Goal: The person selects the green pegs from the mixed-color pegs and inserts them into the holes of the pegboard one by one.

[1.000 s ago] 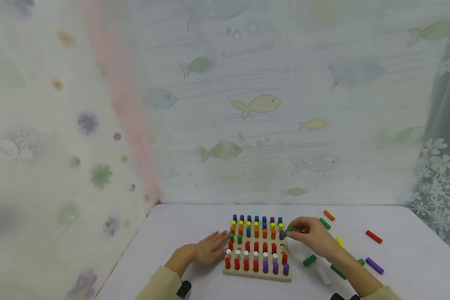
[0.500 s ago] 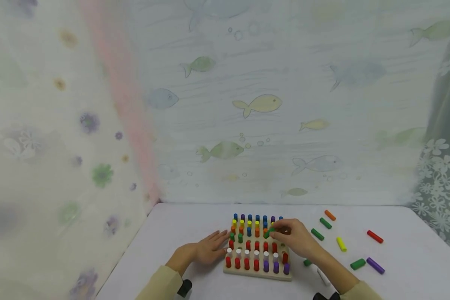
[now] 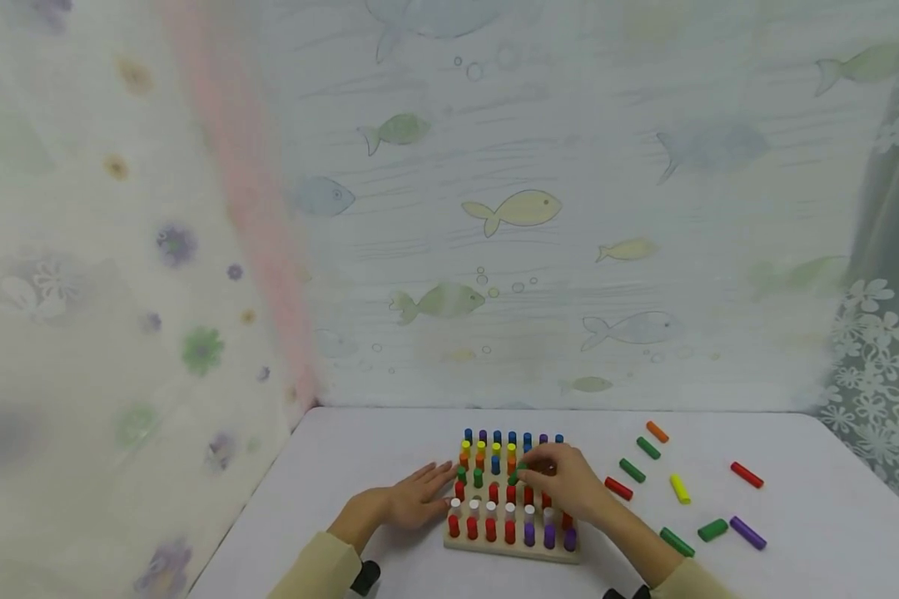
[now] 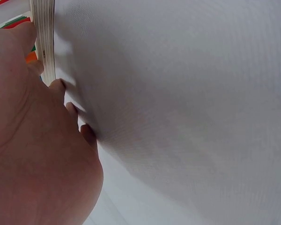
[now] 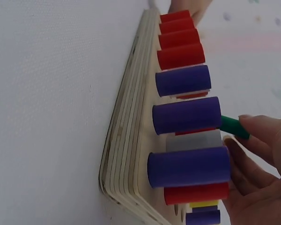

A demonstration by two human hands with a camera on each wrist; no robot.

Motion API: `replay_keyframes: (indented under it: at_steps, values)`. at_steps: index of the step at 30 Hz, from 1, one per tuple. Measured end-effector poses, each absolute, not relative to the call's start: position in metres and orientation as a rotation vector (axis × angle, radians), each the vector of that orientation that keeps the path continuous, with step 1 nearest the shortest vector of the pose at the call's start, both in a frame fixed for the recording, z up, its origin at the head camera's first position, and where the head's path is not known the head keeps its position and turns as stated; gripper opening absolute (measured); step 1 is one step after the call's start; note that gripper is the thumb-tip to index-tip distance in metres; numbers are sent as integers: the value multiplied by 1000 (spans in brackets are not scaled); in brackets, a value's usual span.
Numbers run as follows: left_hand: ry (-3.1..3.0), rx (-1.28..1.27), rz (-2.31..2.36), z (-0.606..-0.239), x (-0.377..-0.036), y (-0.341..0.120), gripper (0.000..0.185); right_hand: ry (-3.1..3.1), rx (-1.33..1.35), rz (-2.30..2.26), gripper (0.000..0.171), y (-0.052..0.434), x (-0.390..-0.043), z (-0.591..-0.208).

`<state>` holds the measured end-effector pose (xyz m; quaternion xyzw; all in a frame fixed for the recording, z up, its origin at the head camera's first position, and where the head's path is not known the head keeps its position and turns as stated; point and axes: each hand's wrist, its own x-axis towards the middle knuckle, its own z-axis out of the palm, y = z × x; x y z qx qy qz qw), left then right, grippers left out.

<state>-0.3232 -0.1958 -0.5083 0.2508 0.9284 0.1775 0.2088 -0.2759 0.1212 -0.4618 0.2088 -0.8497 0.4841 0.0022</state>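
Note:
A wooden pegboard [image 3: 509, 551] stands on the table, with rows of coloured pegs upright in its holes. Between thumb and fingers my right hand [image 3: 573, 482] pinches a green peg [image 3: 519, 473], tilted over the row that holds two green pegs at its left end. The right wrist view shows that green peg [image 5: 235, 127] behind purple pegs [image 5: 187, 115]; its lower end is hidden. With fingers extended, my left hand [image 3: 414, 502] lies on the table against the board's left side. In the left wrist view its thumb and nearest fingers touch the board's edge [image 4: 44, 42].
To the right of the board lie several loose pegs: orange [image 3: 657, 431], green [image 3: 633, 470], red [image 3: 618, 488], yellow [image 3: 679, 488] and purple [image 3: 747, 532]. A curtain with printed fish [image 3: 511, 208] hangs behind the white table [image 3: 374, 441].
My right hand has carried the green peg leftward, from the board's right edge to the middle of its green row. Loose pegs under the forearm came into view. My left hand stayed put.

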Motion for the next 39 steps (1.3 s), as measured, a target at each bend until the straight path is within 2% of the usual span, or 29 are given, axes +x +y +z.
replay_keyframes:
  at_steps: [12, 22, 27, 39]
  values:
    - [2589, 702, 479, -502, -319, -196, 70, -2642, 712, 1454, 13, 101, -280, -464]
    - [2583, 703, 482, -496, -316, -193, 69, -2714, 663, 1324, 17, 87, -284, -468]
    - [2591, 705, 468, -500, -319, -193, 69, -2737, 641, 1302, 13, 84, -286, -470]
    - [2581, 702, 480, -501, -318, -195, 68, -2757, 700, 1224, 14, 80, -282, -468]
